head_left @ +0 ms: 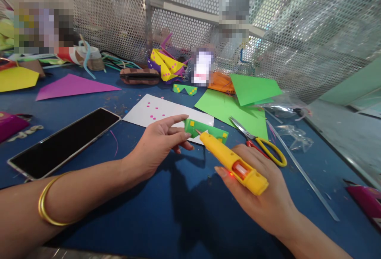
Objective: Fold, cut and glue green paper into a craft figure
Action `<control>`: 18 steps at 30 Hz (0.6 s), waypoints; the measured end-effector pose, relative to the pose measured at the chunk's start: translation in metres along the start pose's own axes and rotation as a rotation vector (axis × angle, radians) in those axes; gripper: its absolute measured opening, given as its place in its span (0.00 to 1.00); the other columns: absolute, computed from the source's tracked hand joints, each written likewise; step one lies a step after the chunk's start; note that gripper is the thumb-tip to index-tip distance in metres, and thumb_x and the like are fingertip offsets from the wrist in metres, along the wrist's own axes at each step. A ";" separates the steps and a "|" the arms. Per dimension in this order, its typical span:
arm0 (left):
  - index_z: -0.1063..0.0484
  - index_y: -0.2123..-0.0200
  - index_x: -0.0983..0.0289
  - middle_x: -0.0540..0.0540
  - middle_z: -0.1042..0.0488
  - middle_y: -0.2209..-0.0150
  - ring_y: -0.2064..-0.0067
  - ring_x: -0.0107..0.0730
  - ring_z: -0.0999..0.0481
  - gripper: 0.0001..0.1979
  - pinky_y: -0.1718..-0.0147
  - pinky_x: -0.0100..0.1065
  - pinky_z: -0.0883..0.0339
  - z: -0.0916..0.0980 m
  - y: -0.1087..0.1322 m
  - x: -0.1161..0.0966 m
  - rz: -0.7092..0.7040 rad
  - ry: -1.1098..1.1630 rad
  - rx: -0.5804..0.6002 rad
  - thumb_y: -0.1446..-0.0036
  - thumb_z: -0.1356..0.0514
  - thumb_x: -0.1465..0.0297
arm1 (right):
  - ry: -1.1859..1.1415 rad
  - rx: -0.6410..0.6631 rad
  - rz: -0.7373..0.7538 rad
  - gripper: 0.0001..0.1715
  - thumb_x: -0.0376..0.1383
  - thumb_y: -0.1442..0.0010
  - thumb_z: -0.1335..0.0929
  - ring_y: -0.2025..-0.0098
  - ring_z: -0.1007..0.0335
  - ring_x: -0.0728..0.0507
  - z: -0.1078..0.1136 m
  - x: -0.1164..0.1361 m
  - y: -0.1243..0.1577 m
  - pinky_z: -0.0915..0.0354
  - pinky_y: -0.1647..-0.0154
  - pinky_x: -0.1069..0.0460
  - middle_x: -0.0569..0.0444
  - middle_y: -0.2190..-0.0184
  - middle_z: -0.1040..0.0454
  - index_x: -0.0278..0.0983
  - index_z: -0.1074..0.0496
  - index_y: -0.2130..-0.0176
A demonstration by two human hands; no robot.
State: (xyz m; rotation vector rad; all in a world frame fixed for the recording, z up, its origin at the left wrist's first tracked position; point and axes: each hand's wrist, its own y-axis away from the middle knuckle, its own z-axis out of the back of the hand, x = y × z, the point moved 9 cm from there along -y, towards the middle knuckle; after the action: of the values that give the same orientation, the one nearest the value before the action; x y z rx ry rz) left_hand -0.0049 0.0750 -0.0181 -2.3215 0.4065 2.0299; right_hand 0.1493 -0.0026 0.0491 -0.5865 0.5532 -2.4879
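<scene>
Pinching a green paper strip (208,129) already dotted with yellow squares near the tabletop's (184,211) middle, the left hand (157,144) steadies it while the right hand (262,195) grasps a yellow glue pen (230,160), tip touching it.

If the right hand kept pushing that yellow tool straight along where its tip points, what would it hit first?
Most likely the green paper piece pinched by the left hand; the yellow tool in the right hand has its tip nearly touching it.
</scene>
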 end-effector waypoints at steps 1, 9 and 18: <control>0.32 0.42 0.65 0.49 0.22 0.74 0.73 0.27 0.23 0.27 0.77 0.26 0.38 0.000 0.000 0.000 0.001 0.000 0.002 0.46 0.34 0.73 | 0.004 0.001 0.004 0.12 0.37 0.36 0.33 0.73 0.37 0.48 0.000 0.001 -0.001 0.41 0.71 0.52 0.59 0.75 0.37 0.40 0.40 0.69; 0.32 0.42 0.64 0.52 0.20 0.71 0.72 0.30 0.22 0.28 0.77 0.28 0.38 0.001 -0.002 0.002 0.016 -0.004 -0.015 0.47 0.34 0.71 | -0.063 0.020 0.032 0.10 0.37 0.36 0.33 0.74 0.37 0.49 0.003 0.005 -0.002 0.38 0.70 0.51 0.59 0.75 0.35 0.40 0.38 0.68; 0.31 0.42 0.65 0.50 0.23 0.76 0.71 0.30 0.23 0.31 0.76 0.28 0.38 0.008 -0.003 0.004 0.025 -0.008 -0.059 0.50 0.31 0.68 | -0.362 -0.084 -0.343 0.15 0.48 0.38 0.32 0.80 0.34 0.49 0.023 -0.057 0.009 0.39 0.84 0.54 0.56 0.76 0.27 0.39 0.26 0.61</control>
State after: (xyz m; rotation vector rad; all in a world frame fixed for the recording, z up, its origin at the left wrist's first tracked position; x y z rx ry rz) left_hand -0.0117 0.0791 -0.0235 -2.3522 0.3831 2.0902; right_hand 0.2087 0.0167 0.0464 -1.2231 0.4449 -2.5843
